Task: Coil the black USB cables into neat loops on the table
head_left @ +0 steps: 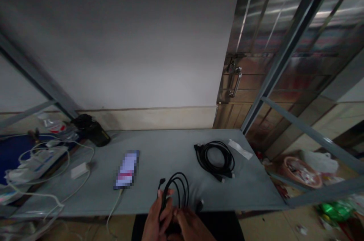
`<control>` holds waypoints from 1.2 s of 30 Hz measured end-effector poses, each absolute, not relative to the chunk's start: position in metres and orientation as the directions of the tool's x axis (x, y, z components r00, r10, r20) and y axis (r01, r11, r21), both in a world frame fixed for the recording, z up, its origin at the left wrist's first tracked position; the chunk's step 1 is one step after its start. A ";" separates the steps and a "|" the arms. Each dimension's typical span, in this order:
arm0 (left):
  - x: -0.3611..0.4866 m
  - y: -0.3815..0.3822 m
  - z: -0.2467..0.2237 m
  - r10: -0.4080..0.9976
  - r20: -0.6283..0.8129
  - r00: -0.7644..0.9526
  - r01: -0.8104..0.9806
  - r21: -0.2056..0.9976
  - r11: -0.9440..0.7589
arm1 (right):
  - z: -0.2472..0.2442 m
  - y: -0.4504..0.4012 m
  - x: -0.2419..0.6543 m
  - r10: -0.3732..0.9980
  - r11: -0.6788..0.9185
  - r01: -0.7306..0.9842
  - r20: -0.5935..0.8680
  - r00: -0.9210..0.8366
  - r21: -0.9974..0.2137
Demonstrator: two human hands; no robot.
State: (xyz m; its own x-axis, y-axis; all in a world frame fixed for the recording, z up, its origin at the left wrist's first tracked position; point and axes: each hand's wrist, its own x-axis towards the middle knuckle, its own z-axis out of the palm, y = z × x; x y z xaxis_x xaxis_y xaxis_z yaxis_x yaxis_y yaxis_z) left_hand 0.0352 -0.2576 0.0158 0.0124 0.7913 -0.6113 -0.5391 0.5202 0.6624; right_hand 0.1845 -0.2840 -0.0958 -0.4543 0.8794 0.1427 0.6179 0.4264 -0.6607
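Note:
Loops of a black cable [186, 184] rise from between my two hands at the front edge of the grey table. My left hand [159, 212] is closed around one side of the loops, and a small plug [161, 181] sticks up beside its fingers. My right hand [190, 224] is closed on the lower part of the same cable; its fingertips are partly hidden. Another cable end with a connector [200, 205] lies just right of my right hand. Farther right, a coiled black cable [217, 157] rests on the table, its plugs showing.
A phone [126, 169] with a white charging cable lies left of my hands. Further left are a white adapter [80, 170], a power strip [42, 161] and a black bottle [96, 133]. A white strip [240, 149] lies by the coil. Metal posts [284, 59] frame the table.

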 end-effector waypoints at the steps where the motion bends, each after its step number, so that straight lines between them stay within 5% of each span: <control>1: 0.032 -0.257 0.016 0.774 -0.634 -0.001 -0.520 0.661 0.541 | -0.104 -0.283 0.182 0.867 0.467 0.637 0.177 -0.466 -0.614; 7: 0.016 -0.234 0.015 0.904 -0.426 0.026 -0.346 0.845 0.408 | -0.078 -0.260 0.200 0.718 0.693 0.639 0.404 -0.567 -0.334; 13: 0.004 -0.177 0.000 1.000 -0.018 -0.025 0.164 0.986 0.022 | -0.038 -0.205 0.230 0.759 0.642 0.717 0.353 -0.547 -0.270; 19: -0.013 -0.141 -0.060 0.928 0.345 -0.144 0.634 0.752 -0.181 | -0.053 -0.184 0.242 0.834 0.515 0.787 0.411 -0.368 -0.341; 23: -0.017 -0.154 -0.072 0.801 0.599 -0.020 0.810 0.480 -0.338 | -0.059 -0.203 0.266 0.834 0.458 0.815 0.490 -0.255 -0.356; 29: -0.016 -0.180 -0.067 0.759 0.556 0.340 0.764 0.306 -0.567 | -0.078 -0.233 0.331 0.816 0.292 0.900 0.576 -0.057 -0.325; 36: -0.020 -0.172 -0.084 0.765 0.549 0.338 0.765 0.313 -0.562 | -0.094 -0.237 0.349 0.818 0.226 0.925 0.575 -0.009 -0.307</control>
